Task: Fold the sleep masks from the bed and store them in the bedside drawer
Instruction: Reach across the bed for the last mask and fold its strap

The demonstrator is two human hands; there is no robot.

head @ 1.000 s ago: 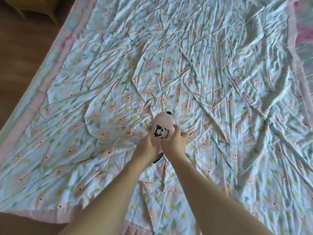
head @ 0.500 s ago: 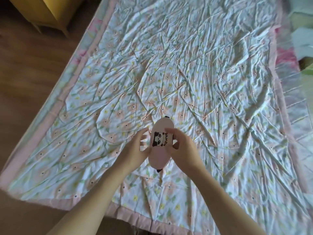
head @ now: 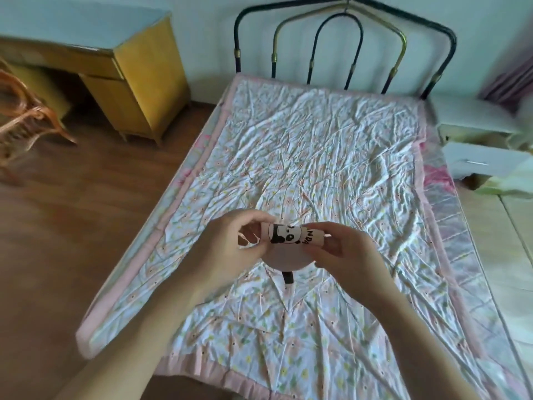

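Both hands hold a pink sleep mask (head: 288, 249) in the air above the bed. The left hand (head: 227, 249) pinches its left end, thumb and forefinger curled onto the fabric, the other fingers bent loosely behind. The right hand (head: 343, 249) grips the right end, its fingers (head: 331, 243) curled round the edge. Between the two sets of fingertips the mask's top is folded over, showing a panda print and letters; its rounded lower half hangs below them, and a black strap (head: 288, 277) dangles beneath that. Under the hands lies a wrinkled floral bedsheet (head: 317, 157) with a pink border. Beyond the fingers stands the black metal headboard (head: 346, 41); far to their left is a yellow wooden desk (head: 138, 79), and to the right a white bedside cabinet (head: 478, 140) with an open drawer (head: 487, 161).
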